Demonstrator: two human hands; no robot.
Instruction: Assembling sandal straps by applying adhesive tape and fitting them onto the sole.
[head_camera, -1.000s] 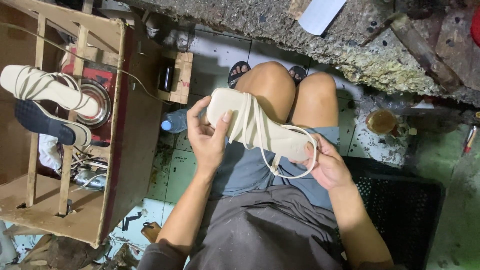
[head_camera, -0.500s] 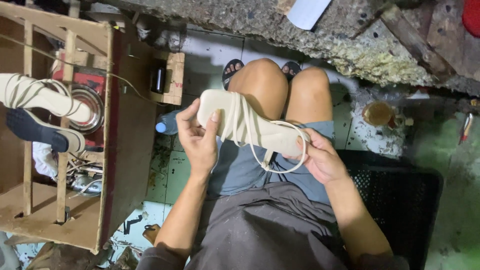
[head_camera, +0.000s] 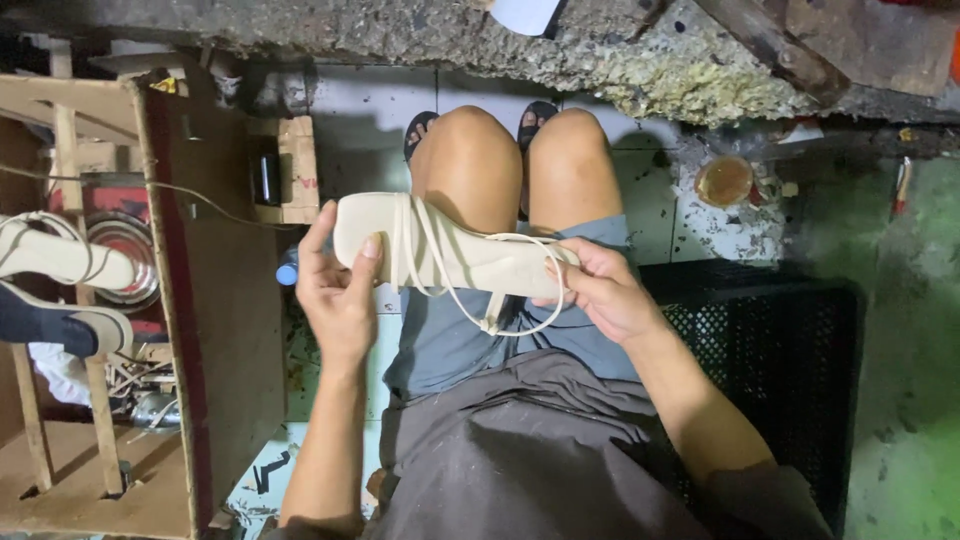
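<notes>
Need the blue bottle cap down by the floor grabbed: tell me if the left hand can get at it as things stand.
Probably yes. The left hand sits right beside the blue bottle cap, nothing between them, but it holds one end of the cream strappy sandal, so it would have to let go.

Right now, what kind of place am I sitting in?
Probably a small shoemaking workshop: both hands hold a cream strappy sandal over your lap, more sandals sit on a wooden rack at the left, and a rough concrete bench is ahead.

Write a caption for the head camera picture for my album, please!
Both hands, left hand and right hand, hold a cream strappy sandal across the knees.
</notes>
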